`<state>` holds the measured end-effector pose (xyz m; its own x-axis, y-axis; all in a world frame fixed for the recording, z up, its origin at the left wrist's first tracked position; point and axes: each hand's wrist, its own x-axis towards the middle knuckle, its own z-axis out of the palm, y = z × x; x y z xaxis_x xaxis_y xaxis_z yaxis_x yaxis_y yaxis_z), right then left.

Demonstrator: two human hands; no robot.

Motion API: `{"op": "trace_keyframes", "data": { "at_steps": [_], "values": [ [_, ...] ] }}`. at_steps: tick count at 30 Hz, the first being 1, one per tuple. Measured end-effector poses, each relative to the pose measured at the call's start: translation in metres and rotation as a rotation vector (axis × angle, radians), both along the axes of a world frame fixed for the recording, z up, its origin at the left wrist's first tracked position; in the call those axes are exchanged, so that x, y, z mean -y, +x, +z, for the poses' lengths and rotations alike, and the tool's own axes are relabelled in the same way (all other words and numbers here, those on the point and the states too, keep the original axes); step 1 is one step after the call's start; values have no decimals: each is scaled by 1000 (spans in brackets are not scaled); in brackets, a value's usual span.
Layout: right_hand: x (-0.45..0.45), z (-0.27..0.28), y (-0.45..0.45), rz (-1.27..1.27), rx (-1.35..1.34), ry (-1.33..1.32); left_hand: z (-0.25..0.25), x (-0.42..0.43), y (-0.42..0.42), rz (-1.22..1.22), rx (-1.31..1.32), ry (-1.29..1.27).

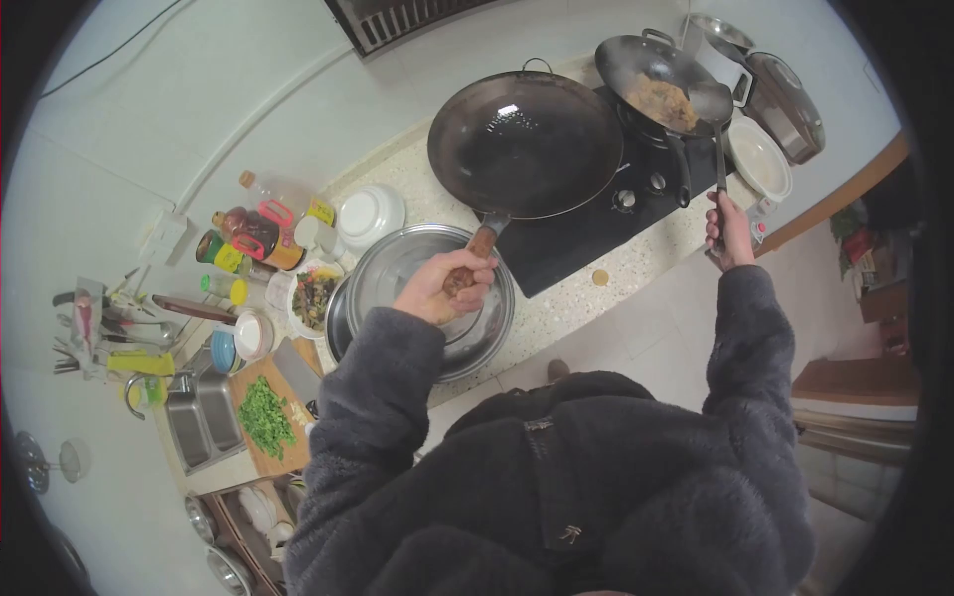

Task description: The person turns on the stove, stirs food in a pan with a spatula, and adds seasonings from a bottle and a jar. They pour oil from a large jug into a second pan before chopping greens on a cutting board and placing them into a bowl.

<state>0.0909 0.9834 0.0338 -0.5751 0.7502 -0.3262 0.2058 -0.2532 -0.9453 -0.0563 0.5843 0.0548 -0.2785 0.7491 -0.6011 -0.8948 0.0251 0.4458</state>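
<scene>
My left hand (449, 285) is wrapped around the wooden handle of a large dark wok (527, 144), which is over the left part of the black stove (566, 238). Nothing lies in this wok. With my right hand (731, 233) I grip the dark handle of a long spatula (712, 103). The spatula's broad head reaches into a second, smaller wok (624, 62) at the right of the stove. Brownish cooked food (660, 100) steams in that wok, beside the spatula head. Below my left hand sits a wide metal lid or pan (397, 260) on the counter.
Left of the metal lid are a white bowl (371, 215), sauce bottles (260, 236) and a bowl of mixed food (314, 298). Chopped greens (265, 417) lie on a cutting board beside the sink (204, 427). A white oval dish (759, 159) and a rice cooker (785, 104) stand at the right.
</scene>
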Motion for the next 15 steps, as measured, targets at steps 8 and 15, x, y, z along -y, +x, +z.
{"op": "trace_keyframes", "data": {
  "at_steps": [8, 15],
  "values": [
    [-2, -2, 12, -46, 16, -10, -1, 1, 1, -34, 71, 17],
    [1, -3, 9, -58, 5, 3, 1, 28, 1, -45, 71, 26]
  ]
}}
